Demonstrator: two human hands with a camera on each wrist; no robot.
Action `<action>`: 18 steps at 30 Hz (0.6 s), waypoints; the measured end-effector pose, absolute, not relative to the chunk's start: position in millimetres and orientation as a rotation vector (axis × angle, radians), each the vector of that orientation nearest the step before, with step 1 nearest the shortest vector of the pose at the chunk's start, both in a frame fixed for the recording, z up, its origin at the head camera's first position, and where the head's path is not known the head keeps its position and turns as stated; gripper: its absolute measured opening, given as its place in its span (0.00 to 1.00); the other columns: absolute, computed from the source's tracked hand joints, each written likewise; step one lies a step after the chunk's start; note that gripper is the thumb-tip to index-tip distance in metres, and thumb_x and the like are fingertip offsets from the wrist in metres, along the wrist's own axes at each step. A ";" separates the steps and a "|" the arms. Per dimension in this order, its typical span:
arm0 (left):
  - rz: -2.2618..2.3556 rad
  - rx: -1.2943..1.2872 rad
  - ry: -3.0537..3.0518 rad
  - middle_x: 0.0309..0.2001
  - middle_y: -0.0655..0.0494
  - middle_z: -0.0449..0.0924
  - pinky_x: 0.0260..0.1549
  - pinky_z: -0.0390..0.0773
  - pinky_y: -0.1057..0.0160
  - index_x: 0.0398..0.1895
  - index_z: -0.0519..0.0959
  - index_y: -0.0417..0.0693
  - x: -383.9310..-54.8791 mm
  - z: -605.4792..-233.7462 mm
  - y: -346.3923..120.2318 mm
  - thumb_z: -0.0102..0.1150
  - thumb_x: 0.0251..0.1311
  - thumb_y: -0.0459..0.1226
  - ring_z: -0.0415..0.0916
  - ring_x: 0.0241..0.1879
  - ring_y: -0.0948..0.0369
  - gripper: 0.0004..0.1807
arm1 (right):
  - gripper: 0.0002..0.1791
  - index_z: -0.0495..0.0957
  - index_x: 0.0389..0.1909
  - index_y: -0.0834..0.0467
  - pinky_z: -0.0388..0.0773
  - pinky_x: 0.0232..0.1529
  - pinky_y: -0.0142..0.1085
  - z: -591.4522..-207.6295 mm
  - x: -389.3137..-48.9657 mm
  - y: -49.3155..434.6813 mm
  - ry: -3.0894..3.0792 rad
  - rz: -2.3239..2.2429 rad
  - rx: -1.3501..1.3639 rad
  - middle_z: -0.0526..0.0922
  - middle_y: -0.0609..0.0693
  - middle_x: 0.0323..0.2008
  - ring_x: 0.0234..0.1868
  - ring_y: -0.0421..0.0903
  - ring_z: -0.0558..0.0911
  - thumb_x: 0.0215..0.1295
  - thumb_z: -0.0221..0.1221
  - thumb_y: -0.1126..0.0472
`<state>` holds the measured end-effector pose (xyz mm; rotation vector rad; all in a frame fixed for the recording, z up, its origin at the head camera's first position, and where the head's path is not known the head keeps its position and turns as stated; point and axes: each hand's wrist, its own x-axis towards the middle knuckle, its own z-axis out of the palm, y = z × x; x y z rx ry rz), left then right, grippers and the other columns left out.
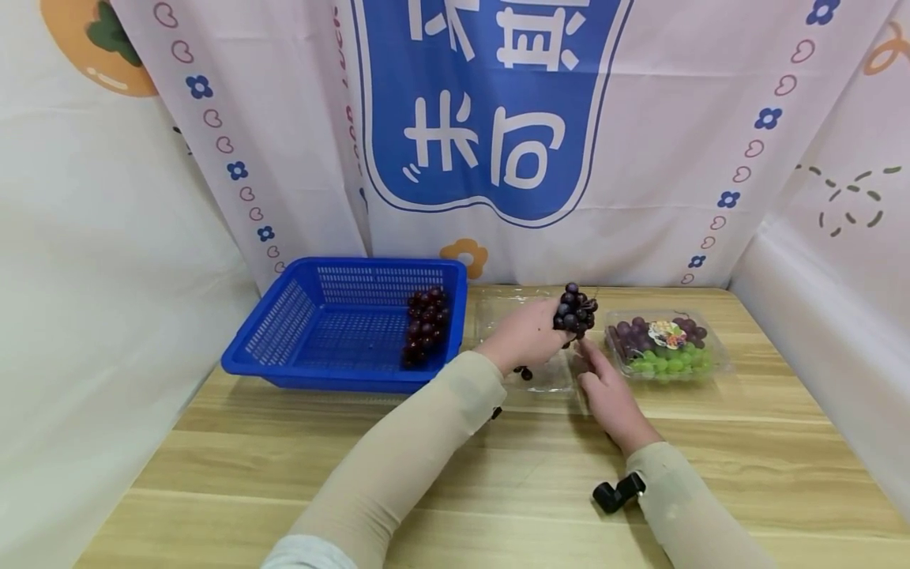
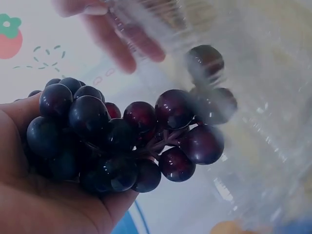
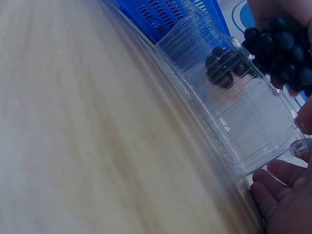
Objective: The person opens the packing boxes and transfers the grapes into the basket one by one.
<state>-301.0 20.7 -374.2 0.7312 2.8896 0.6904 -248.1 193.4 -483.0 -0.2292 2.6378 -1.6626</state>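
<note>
My left hand grips a bunch of dark purple grapes above an open clear plastic container. In the left wrist view the bunch lies across the palm, its stem showing and a few grapes hanging over the clear plastic. At the container's right side is my right hand; its thumb and fingers pinch the rim, seen close in the right wrist view beside the clear wall. Part of the dark grapes shows through that wall, at the end toward the basket.
A blue plastic basket stands at the left, with dark red grapes along its right side. To the right sits a closed clear box of purple and green grapes with a round label. A printed curtain hangs behind the wooden table.
</note>
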 end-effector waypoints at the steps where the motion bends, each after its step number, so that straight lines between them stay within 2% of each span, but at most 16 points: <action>1: 0.682 0.732 2.895 0.65 0.54 0.75 0.58 0.74 0.53 0.73 0.68 0.55 -300.5 -371.2 20.0 0.57 0.71 0.51 0.74 0.61 0.55 0.30 | 0.36 0.47 0.82 0.55 0.50 0.73 0.58 -483.1 -248.3 193.2 2.640 -1.663 -0.231 0.57 0.60 0.77 0.76 0.60 0.57 0.75 0.43 0.65; 5: 0.715 0.749 2.919 0.64 0.54 0.76 0.59 0.74 0.52 0.71 0.70 0.56 -299.5 -360.5 13.6 0.57 0.71 0.52 0.74 0.62 0.55 0.29 | 0.36 0.49 0.82 0.52 0.50 0.73 0.59 -483.6 -248.9 193.1 2.652 -1.668 -0.242 0.58 0.58 0.77 0.76 0.60 0.57 0.74 0.43 0.66; 12: 0.938 0.778 2.877 0.56 0.55 0.80 0.57 0.75 0.52 0.60 0.76 0.54 -300.2 -344.9 -0.9 0.60 0.70 0.50 0.77 0.57 0.55 0.20 | 0.36 0.50 0.81 0.55 0.50 0.73 0.59 -485.0 -250.3 192.8 2.676 -1.663 -0.254 0.60 0.58 0.76 0.75 0.59 0.59 0.73 0.44 0.66; 15: 1.012 0.772 2.875 0.55 0.53 0.79 0.57 0.75 0.52 0.61 0.76 0.51 -301.7 -338.2 -5.7 0.61 0.69 0.50 0.76 0.57 0.55 0.22 | 0.36 0.50 0.81 0.55 0.50 0.73 0.58 -485.9 -250.5 192.9 2.683 -1.664 -0.253 0.61 0.58 0.76 0.75 0.59 0.59 0.73 0.44 0.66; 18: 1.096 0.744 2.846 0.59 0.52 0.77 0.60 0.73 0.52 0.66 0.74 0.49 -302.2 -330.8 -10.7 0.61 0.69 0.49 0.74 0.60 0.54 0.26 | 0.36 0.51 0.81 0.55 0.49 0.74 0.58 -486.4 -250.2 193.3 2.684 -1.664 -0.252 0.61 0.58 0.76 0.76 0.59 0.58 0.73 0.44 0.67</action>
